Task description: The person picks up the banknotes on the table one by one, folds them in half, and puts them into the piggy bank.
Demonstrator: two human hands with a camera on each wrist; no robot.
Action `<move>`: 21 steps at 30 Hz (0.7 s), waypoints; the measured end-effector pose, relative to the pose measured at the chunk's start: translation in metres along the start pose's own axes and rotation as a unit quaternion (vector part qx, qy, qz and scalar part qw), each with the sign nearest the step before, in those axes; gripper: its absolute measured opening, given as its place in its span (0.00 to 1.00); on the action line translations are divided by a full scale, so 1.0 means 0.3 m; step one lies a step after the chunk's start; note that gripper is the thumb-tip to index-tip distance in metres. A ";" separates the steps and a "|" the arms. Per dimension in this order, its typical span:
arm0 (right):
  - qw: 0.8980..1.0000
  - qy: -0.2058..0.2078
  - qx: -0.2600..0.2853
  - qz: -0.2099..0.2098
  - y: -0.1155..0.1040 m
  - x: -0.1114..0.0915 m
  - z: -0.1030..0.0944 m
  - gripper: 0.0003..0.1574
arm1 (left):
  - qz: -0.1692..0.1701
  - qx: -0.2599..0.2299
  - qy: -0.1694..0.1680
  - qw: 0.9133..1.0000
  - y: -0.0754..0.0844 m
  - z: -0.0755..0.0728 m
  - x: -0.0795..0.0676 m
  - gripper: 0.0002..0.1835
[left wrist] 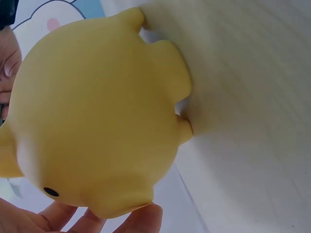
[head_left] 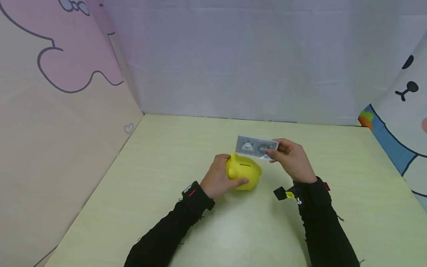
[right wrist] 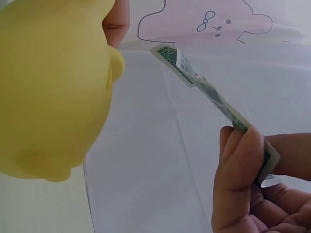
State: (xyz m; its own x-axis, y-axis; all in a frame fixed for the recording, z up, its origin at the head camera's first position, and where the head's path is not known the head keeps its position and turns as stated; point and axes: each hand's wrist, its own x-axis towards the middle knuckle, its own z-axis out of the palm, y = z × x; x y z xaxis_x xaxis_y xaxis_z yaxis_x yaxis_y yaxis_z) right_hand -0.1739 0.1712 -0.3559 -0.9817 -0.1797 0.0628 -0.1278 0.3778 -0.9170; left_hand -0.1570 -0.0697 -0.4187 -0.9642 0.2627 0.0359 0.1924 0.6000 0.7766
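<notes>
Working with two hands over one pale yellow-green table (head_left: 263, 237). Gripping one yellow piggy bank (head_left: 247, 176) with the left hand (head_left: 221, 177), curling fingers (left wrist: 143, 221) round the left end and laying one thumb (head_left: 237, 183) along the near side. Keeping the piggy bank upright over the middle of the table, leaving contact between feet and tabletop hard to tell. Showing one dark slot (head_left: 245, 164) along the top and, in the left wrist view, one black eye (left wrist: 51, 191). Pinching one banknote (head_left: 251, 145) with the right hand (head_left: 295, 163), pressing one thumb against the printed face and tucking fingers behind. Holding the banknote near the slot and, in the right wrist view, apart from the piggy bank. Displaying one white figure and one round emblem on the printed face; bending in the right wrist view, with layers too unclear to count. Wearing two black sleeves (head_left: 161, 230), one per arm, and dangling one small black block (head_left: 280, 193) beside the right cuff, next to one yellow tag (head_left: 290, 194). Backing the table with three light walls (head_left: 247, 63), bearing one pink cartoon (head_left: 78, 48) and one heart outline (head_left: 128, 128) on the left, one white cartoon face (head_left: 405, 79) on the right.
</notes>
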 end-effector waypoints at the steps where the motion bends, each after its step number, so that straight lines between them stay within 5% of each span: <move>1: 1.000 -0.001 0.000 -0.001 0.000 -0.002 0.001 0.21 | -0.005 -0.007 -0.005 1.000 0.002 -0.004 0.001 0.51; 10: 1.000 -0.006 0.005 -0.002 0.005 -0.008 0.008 0.20 | -0.038 -0.035 -0.035 0.998 0.040 -0.062 0.022 0.51; 21: 1.000 -0.018 0.023 -0.012 -0.003 -0.025 0.018 0.19 | -0.019 -0.144 -0.028 0.989 0.086 -0.116 0.064 0.47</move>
State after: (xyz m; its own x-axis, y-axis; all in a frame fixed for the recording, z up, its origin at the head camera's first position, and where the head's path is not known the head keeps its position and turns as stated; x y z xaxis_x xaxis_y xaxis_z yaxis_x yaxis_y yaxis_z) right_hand -0.1657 0.1672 -0.3577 -0.9726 -0.2207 0.0724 -0.1447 0.3314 -0.9323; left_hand -0.1768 -0.0754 -0.3762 -0.9563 0.2912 -0.0249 0.0893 0.3723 0.9238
